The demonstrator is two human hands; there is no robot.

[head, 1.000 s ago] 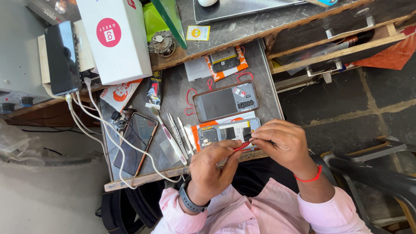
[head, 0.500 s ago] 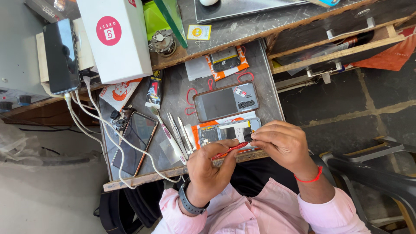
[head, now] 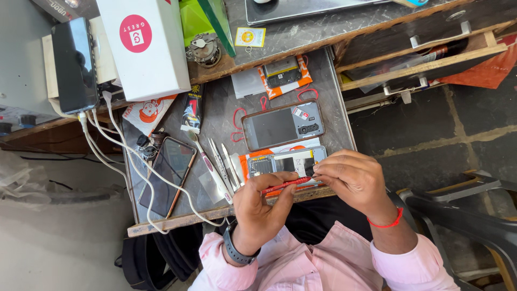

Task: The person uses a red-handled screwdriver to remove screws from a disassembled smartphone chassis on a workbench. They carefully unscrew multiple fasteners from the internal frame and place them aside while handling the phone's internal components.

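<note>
phone repair workshop: opened phone (head: 281, 162), tweezers (head: 222, 161)

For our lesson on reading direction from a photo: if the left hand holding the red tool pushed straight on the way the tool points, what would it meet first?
The left hand aims the red tool rightwards, so it would probably first meet the right hand's fingertips over the opened phone; depth is hard to judge from above.

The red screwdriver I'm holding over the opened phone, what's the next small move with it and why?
Probably steady the tip and seat it in the screw before turning. The left hand grips the red screwdriver, and its tip meets the right hand's fingertips at the near edge of the opened phone. Those fingers hide the exact contact point, so this is a guess.
</note>
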